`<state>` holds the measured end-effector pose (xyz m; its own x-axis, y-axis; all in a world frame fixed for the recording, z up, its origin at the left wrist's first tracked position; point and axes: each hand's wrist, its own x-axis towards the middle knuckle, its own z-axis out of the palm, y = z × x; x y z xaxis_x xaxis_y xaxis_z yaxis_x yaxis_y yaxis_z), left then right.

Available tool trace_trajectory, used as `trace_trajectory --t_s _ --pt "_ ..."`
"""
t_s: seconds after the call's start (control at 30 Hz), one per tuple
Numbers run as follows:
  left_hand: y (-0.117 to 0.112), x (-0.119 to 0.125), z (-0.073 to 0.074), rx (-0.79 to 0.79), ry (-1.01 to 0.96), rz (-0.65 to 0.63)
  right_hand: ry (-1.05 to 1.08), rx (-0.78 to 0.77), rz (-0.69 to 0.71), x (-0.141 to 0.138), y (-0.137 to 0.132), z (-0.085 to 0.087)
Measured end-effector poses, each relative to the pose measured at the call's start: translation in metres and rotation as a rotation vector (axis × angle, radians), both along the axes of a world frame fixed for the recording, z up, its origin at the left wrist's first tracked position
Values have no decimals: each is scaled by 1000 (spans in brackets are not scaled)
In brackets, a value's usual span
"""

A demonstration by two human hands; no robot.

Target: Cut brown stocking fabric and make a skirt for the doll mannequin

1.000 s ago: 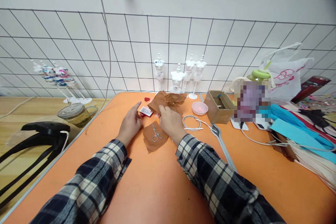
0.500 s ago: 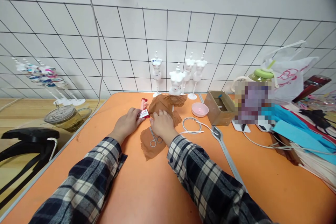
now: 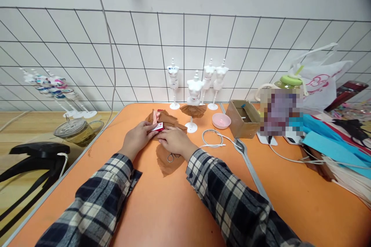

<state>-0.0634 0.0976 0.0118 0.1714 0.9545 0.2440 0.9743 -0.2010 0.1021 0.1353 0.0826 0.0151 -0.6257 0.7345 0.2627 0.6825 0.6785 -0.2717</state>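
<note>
My left hand (image 3: 137,139) is closed on a small red-and-white packet (image 3: 158,127), its fingers at the near-left edge. A strip of pink cloth (image 3: 155,117) lies just behind the packet. Thin brown fabric (image 3: 169,117) is bunched under and behind it. My right hand (image 3: 176,141) lies close beside, palm down, its fingertips at the packet's near edge on the brown fabric; whether they pinch it is hidden. Below that hand a flat brown fabric piece (image 3: 168,168) carries small scissors (image 3: 171,158), their blades covered. A white mini dress form (image 3: 194,87) wears a brown ruffled skirt (image 3: 193,111).
Behind stand several more white dress forms (image 3: 220,75). To the right are a pink bowl (image 3: 221,120), a coiled white cable (image 3: 213,144), a cardboard box (image 3: 245,123) and blue cloth (image 3: 333,150). A lidded glass cup (image 3: 74,131) stands at left.
The brown fabric has shifted left, from in front of the dress form to behind the packet, uncovering the form's skirt and base. My right hand has moved left towards my left hand.
</note>
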Motion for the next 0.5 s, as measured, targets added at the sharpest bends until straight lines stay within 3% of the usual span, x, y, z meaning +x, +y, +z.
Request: trace_trajectory --t_s 0.13,0.27,0.4,0.5 --pt "1 1 2 18 70 109 7 53 -145 3 -20 23" --pt "-4 3 7 67 21 142 38 129 -108 8 -59 38" --pt "-18 5 17 243 -203 125 54 175 7 26 -101 27" --pt "-37 15 22 368 -530 -46 171 96 75 43 -126 14"
